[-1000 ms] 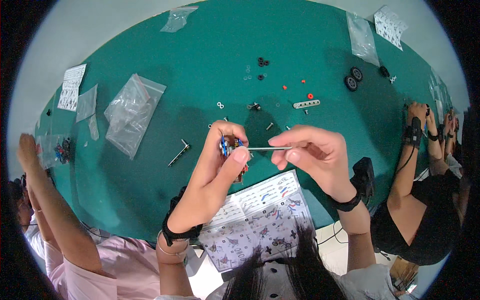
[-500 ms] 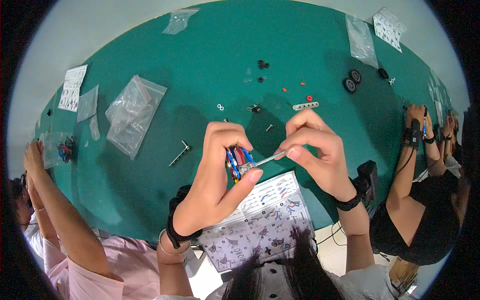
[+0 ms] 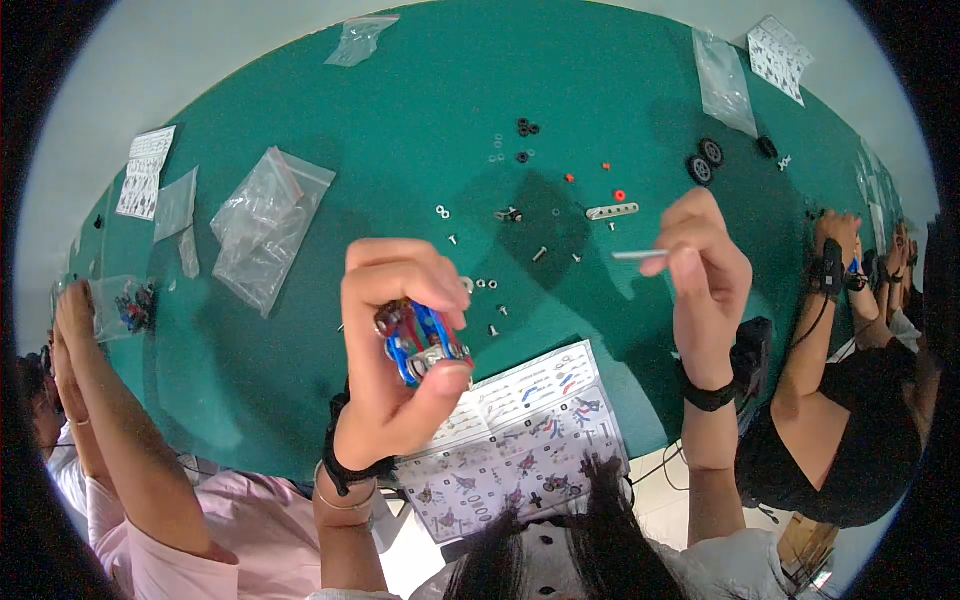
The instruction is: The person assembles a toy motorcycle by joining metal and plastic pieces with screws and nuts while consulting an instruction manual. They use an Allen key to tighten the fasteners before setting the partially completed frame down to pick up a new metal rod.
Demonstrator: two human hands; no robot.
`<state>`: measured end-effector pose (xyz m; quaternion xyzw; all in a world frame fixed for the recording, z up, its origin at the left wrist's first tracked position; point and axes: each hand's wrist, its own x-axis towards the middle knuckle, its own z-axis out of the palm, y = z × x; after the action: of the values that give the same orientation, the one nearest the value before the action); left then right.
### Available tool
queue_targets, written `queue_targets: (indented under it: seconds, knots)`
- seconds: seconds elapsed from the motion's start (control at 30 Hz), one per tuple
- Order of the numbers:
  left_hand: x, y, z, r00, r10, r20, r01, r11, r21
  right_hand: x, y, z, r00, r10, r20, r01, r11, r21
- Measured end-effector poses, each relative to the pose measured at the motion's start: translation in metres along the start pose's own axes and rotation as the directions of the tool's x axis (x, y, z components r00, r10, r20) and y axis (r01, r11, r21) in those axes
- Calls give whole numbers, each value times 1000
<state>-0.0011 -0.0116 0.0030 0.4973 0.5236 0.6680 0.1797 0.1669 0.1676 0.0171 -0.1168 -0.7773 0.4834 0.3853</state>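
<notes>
My left hand (image 3: 375, 375) is closed around a small model (image 3: 428, 345) built of blue, red and silver parts. The fingers curl over its top and the thumb presses its lower side, so much of it is covered. Off to the right, my raised right hand (image 3: 708, 285) pinches a thin silver metal rod (image 3: 636, 256) whose free end points left, apart from the model. The rod's rear end is hidden in the fingers. Below the hands lies a printed instruction sheet (image 3: 535, 440) with assembly drawings. Nuts (image 3: 484, 284) and screws (image 3: 503, 310) lie just right of the model.
On the green table (image 3: 430, 110) are a perforated silver strip (image 3: 612, 212), red pieces (image 3: 620, 196), small black rings (image 3: 523, 128) and black wheels (image 3: 700, 170). Plastic bags (image 3: 265, 230) lie left. Co-workers' arms (image 3: 150, 430) reach in from both sides; a black device (image 3: 752, 350) stands beside my right wrist.
The rod has come away from the model as my right hand moved right and up. My left hand shifted left with the model, uncovering nuts and screws and covering a T-shaped metal tool.
</notes>
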Motion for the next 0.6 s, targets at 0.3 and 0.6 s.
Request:
queue_targets:
  seconds: [0.3,0.6]
  knots:
    - [12,6,9,980,-15,198,-82,876,475,-5,24,16,927,122,354,130,781,-611]
    - [5,-8,14,973,-138,185,21,851,524,-12,1,40,908,190,373,-171,982,-83]
